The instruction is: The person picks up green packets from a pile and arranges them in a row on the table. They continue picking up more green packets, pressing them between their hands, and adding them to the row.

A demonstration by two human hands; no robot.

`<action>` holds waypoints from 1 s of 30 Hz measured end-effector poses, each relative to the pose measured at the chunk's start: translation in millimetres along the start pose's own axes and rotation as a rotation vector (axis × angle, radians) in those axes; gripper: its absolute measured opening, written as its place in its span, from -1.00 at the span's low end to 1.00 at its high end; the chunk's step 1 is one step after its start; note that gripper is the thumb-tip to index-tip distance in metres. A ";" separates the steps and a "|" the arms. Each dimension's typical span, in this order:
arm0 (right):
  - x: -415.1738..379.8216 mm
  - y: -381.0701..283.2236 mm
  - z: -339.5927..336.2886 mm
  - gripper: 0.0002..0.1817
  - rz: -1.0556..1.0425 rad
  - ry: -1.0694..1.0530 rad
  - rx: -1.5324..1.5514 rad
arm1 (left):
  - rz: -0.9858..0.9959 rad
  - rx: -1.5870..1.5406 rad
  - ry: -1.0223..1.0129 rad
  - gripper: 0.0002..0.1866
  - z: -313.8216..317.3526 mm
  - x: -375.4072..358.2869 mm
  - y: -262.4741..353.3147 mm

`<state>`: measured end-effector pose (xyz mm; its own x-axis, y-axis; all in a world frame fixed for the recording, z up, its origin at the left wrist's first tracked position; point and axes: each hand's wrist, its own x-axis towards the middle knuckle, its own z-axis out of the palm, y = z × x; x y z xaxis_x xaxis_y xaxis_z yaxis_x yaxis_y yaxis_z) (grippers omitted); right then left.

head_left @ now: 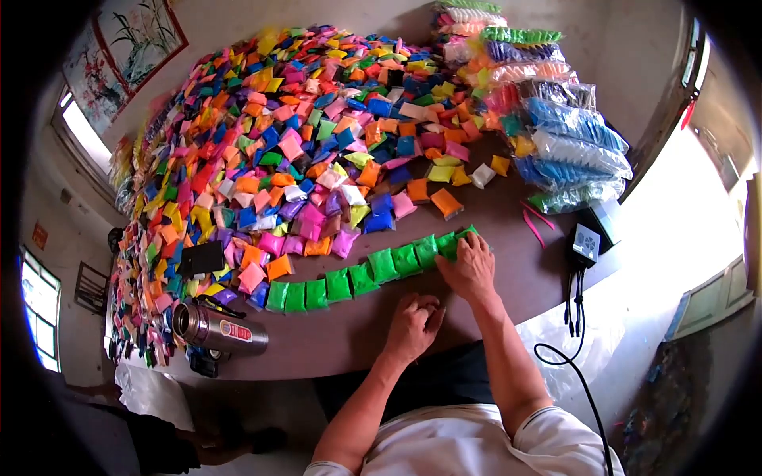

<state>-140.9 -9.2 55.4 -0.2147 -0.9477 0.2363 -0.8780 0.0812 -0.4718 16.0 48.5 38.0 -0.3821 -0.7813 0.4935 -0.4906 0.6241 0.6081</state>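
Head view: the right hand (470,266) lay flat, fingers together, pressing the end of a row of green packets (373,270) to keep it lined up. The left hand (413,324) rested curled and empty near the table (492,214) edge.

near edge: bare strip of brown table (333,337) between the row of green packets (373,270) and the edge, plenty of room to slide a hand
left end: metal flask (218,329) lying there blocks it
far side: heap of coloured packets (302,135), no gaps
right: stacked bagged bundles (563,135), black box (586,244) and cable (575,349) crowd that corner
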 end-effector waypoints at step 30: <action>87.9 -86.6 -8.2 -0.62 -0.366 -0.220 0.190 | 0.087 -0.437 -0.447 -0.73 12.4 56.7 -13.0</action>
<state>-87.3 -97.0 124.1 0.2085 -0.9481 0.2400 -0.7806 -0.3092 -0.5433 -8.9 -4.0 50.4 -0.7432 -0.5967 0.3025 -0.1134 0.5580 0.8220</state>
